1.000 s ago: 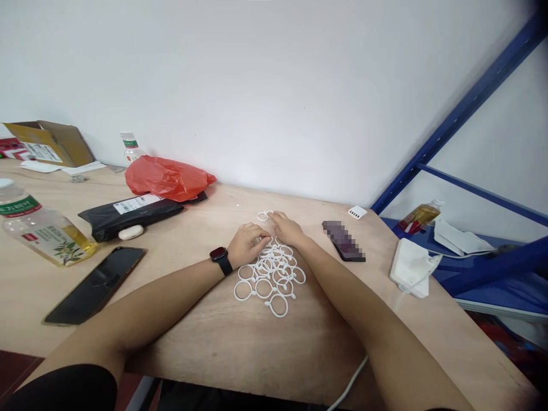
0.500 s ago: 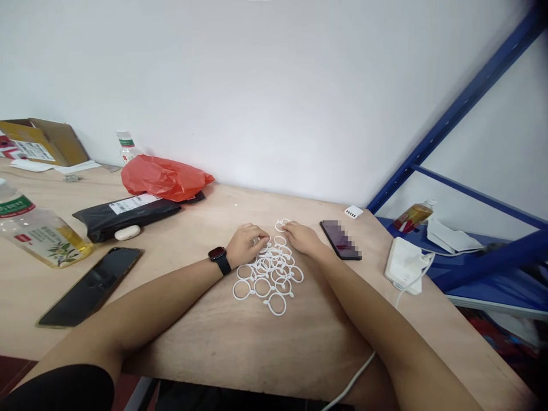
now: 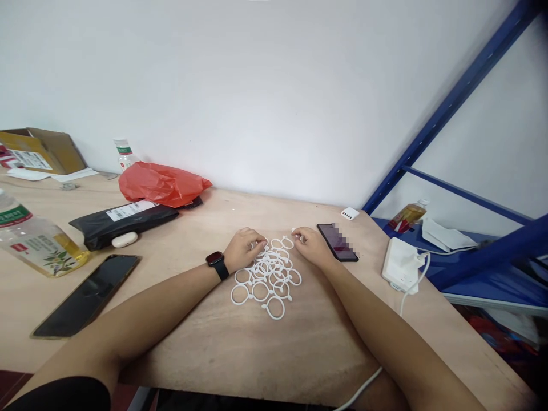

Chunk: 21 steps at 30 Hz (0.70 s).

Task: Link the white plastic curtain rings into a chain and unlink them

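Fingers (image 3: 256, 236) narrow, grip unclear, left hand (image 3: 242, 252) and right hand (image 3: 313, 246) are flanking rings (image 3: 274, 297); unreadable parcel label (image 3: 131, 210) is lying toward table's (image 3: 231, 357) back edge.

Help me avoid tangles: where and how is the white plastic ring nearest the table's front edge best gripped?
Probably pinch the white plastic ring by its near rim, from the front: it appears flat, with other rings beyond and bare wooden table nearer.

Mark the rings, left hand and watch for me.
Rings (image 3: 268, 267): head view, middle of the pile.
Left hand (image 3: 241, 251): head view, middle of the hand, thumb side.
Watch (image 3: 214, 258): head view, dark screen.
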Motion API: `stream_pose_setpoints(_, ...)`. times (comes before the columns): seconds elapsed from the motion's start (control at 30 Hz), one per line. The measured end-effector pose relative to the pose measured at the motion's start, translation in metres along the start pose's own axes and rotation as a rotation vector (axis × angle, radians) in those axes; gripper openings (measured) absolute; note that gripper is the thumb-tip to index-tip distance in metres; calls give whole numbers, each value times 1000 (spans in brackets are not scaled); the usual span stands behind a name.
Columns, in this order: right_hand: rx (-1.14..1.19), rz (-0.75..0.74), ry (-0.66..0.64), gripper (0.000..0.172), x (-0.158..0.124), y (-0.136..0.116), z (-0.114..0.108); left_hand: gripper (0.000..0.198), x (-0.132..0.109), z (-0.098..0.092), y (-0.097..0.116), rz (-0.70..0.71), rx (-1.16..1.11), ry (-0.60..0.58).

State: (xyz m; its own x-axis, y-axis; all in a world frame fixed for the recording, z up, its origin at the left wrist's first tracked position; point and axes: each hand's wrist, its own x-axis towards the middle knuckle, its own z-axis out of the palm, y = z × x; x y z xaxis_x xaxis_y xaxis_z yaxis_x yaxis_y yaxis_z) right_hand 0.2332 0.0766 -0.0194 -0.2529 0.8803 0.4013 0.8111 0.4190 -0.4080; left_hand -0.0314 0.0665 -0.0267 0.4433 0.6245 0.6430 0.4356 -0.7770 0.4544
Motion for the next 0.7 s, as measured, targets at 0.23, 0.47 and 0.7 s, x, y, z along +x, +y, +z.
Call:
stream_pose_setpoints(0.23, 567, 125, 204, 38, -8, -42, 18, 18, 1, -2, 6, 52, -11, 30)
stream_pose_setpoints(0.47, 863, 133, 75, 27, -21, -82, 33, 18, 0, -5, 11, 131, -13, 108)
stream_pose_setpoints(0.7, 767, -13, 142, 17, -21, -76, 33, 15, -1, -4, 10, 187, -11, 106)
